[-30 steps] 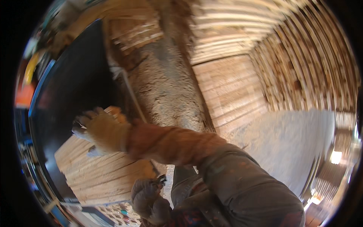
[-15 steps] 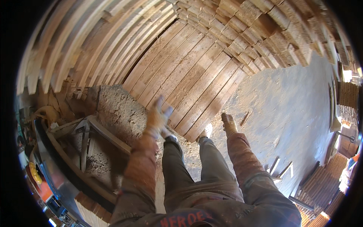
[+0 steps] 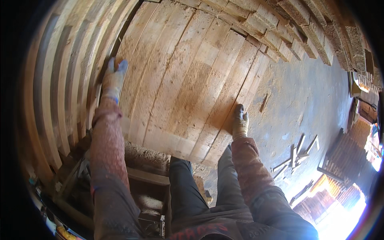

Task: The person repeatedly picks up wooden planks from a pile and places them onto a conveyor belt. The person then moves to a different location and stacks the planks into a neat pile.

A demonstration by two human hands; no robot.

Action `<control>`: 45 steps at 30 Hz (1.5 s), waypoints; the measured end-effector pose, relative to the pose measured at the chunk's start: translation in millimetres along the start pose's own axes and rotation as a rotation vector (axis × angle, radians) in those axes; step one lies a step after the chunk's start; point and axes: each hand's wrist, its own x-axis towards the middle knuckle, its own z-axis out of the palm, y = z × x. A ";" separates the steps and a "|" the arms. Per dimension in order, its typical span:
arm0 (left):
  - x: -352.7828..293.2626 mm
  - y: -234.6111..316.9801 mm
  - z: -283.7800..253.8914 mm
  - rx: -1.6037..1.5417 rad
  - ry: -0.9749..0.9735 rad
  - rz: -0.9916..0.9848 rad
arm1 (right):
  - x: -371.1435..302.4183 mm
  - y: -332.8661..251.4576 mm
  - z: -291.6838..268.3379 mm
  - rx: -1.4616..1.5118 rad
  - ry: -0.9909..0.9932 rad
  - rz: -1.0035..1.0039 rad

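Left hand [image 3: 114, 78], gloved, is lying open on the left edge of the boards [image 3: 188, 80]; right hand [image 3: 240, 122], gloved, is pressing flat, fingers extended, on their right edge. Sawdust floor [image 3: 312, 104] beyond.

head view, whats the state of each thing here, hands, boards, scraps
left hand: gloved, flat on the left edge of the stacked boards
right hand: gloved, resting on the right edge of the same layer
stacked boards: laid flat side by side, dusted with sawdust
wood scraps: scattered loose on the floor
floor: dusty
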 end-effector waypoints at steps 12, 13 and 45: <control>-60.7 19.9 -53.1 -1.005 -0.124 -0.433 | -63.4 -6.0 -41.2 0.321 0.016 0.102; -68.2 16.0 -59.2 -0.819 -0.155 -0.328 | -69.4 -10.7 -38.8 0.295 0.009 0.060; -96.8 40.6 -25.2 -0.611 -0.966 -0.257 | -74.9 -62.9 83.9 0.272 -0.540 0.236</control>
